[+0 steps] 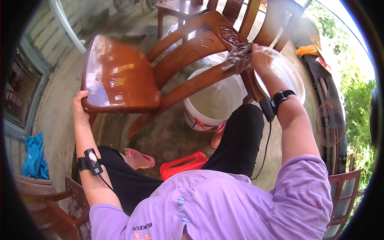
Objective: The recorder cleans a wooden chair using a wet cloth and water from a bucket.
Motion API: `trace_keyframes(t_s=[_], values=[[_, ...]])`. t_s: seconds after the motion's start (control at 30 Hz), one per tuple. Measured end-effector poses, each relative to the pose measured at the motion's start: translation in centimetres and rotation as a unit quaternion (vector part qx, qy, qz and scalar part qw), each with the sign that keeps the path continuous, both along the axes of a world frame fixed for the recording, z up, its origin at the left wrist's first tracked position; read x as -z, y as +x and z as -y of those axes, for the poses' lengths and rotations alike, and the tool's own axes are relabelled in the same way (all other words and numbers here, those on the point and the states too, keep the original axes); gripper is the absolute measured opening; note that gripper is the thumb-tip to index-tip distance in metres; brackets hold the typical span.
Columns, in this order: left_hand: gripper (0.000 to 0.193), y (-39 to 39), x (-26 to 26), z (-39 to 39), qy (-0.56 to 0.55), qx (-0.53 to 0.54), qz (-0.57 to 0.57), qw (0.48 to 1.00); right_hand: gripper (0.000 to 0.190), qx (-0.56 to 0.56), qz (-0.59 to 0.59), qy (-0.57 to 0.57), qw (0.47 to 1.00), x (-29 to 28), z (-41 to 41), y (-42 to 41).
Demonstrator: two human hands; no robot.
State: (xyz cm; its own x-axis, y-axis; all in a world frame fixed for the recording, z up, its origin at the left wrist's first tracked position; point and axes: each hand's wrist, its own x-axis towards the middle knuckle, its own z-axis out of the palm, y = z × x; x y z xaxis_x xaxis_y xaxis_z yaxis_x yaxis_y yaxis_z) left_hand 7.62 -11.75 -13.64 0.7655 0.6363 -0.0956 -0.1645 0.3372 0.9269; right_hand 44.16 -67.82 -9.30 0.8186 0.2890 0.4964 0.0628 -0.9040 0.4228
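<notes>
A glossy brown wooden chair (pixel 129 78) lies tipped before me, its wet seat at the left and its slatted, carved backrest reaching right. My left hand (pixel 80 105) grips the near left corner of the seat, thumb on top. In my right hand (pixel 260 57) is a bunched brown-and-white cloth (pixel 239 58), pressed against the top of the backrest by the carved panel. Under the backrest stands a white plastic bucket (pixel 192 115) with cloudy water and a red handle. A wide white basin (pixel 297 79) sits beyond my right forearm, partly hidden by it.
More wooden chairs (pixel 183 9) stand at the back. A red plastic stool (pixel 183 165) is between my legs. At the left lies a blue bag (pixel 35 156) by the wall. A fan grille (pixel 331 121) and dark boards line the right edge. The concrete floor (pixel 117 144) looks wet.
</notes>
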Motion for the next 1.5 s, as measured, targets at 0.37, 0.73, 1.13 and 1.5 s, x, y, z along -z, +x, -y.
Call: trace_keyframes(t_s=[0.37,0.73,1.13,1.5], values=[[0.042,0.4,-0.7,0.5,-0.009,-0.007,0.007,1.000,0.023,-0.079,-0.118,0.039,0.989,2.3,-4.4,-8.7],[0.046,-0.2,-0.1,-0.2,-0.011,0.000,0.011,1.000,0.026,-0.172,-0.292,0.044,0.940,6.3,-5.3,-16.2],[0.049,-0.4,-0.6,0.7,0.032,-0.025,-0.009,0.999,0.069,-0.090,-0.490,0.178,0.849,21.5,-5.5,-6.1],[0.064,-1.0,-1.3,0.8,0.085,-0.044,-0.033,0.995,0.090,0.069,-0.384,0.116,0.914,30.0,-8.8,-7.6]])
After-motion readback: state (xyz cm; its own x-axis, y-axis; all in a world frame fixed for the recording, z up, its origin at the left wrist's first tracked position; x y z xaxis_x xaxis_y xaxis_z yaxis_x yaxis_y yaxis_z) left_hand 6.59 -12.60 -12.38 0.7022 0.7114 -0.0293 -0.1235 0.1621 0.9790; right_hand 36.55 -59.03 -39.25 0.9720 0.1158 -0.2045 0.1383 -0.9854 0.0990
